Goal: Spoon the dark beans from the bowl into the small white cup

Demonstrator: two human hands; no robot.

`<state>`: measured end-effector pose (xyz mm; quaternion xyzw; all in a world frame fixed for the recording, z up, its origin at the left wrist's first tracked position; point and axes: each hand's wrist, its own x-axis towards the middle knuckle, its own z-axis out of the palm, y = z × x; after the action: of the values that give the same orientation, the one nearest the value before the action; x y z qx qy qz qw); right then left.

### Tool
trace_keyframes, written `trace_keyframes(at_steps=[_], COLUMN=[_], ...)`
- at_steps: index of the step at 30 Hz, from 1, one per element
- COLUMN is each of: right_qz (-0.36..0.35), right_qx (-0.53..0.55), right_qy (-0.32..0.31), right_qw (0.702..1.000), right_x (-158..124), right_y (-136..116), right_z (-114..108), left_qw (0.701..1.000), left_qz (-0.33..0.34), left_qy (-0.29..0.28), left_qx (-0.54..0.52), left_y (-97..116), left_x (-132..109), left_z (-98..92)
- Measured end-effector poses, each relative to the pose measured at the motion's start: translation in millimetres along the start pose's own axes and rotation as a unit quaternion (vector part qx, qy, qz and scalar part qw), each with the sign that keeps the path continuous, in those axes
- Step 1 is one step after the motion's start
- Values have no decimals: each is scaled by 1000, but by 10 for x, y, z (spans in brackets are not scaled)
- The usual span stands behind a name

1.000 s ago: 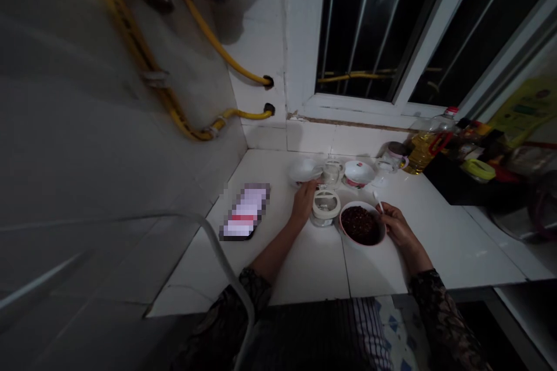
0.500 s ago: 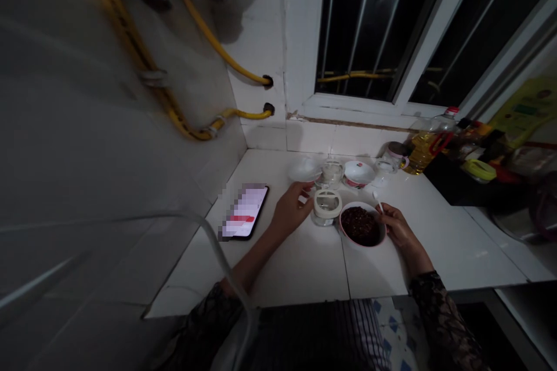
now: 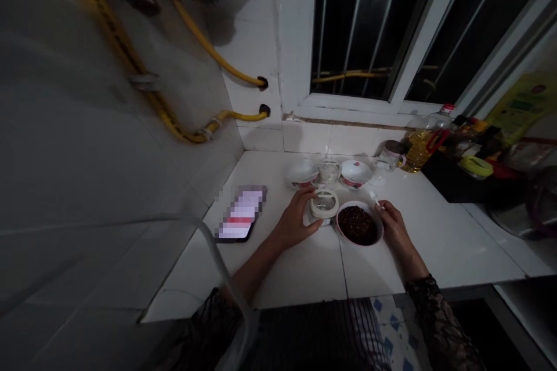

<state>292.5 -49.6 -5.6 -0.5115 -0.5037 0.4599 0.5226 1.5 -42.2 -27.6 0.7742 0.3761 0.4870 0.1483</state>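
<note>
A bowl (image 3: 359,225) of dark red flakes sits on the white counter (image 3: 304,266). To its left stands a small glass jar (image 3: 324,206) with a white rim. My left hand (image 3: 297,218) wraps round the jar's left side. My right hand (image 3: 390,219) rests against the bowl's right edge and pinches a small white spoon (image 3: 374,197), whose bowl points up and back.
Behind the jar stand two white bowls (image 3: 357,173), a glass (image 3: 329,171) and a second small glass (image 3: 381,169). A phone (image 3: 241,213) lies at the left. An oil bottle (image 3: 421,142) and cluttered items fill the right. Yellow hoses (image 3: 209,127) run along the wall.
My left hand drew back from the far white bowl, swung left, then closed round the jar. My right hand stayed at the bowl with the spoon.
</note>
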Motion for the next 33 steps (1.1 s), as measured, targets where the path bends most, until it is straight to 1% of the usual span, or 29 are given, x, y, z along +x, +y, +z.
trace_keyframes(at_steps=[2,5,14,19,23,26,29,31,33], right_qz=[-37,-61,-59,-60,-57,-61,-89,-94,-93], right_qx=[-44,-82,-106,-93,-78,-79,-124,-161,-190], right_qy=[6,3,19,28,36,69,111,107,89], right_qw=[998,995,992,993,995,993,982,977,973], right_x=[-11,11,86,126,92,50,29,27,40], right_y=[10,23,24,3,-5,-57,-145,-207,-268], right_z=[11,-2,-13,-7,-10,-20,-53,-84,-112], left_qw=[1000,1000,1000,999,999,999,998,998,998], left_qz=[5,5,9,-8,-7,-1,7,11,12], left_qy=[-1,-6,-2,-16,-11,-4,1,2,-1], left_qx=[2,0,-24,-37,-49,-55,-60,-60,-60], left_y=[-2,-12,-47,-47,-58,-68,-77,-81,-87], left_x=[-1,-8,-16,-19,-27,-28,-28,-26,-23], left_z=[-1,1,-6,-17,-9,2,8,8,8])
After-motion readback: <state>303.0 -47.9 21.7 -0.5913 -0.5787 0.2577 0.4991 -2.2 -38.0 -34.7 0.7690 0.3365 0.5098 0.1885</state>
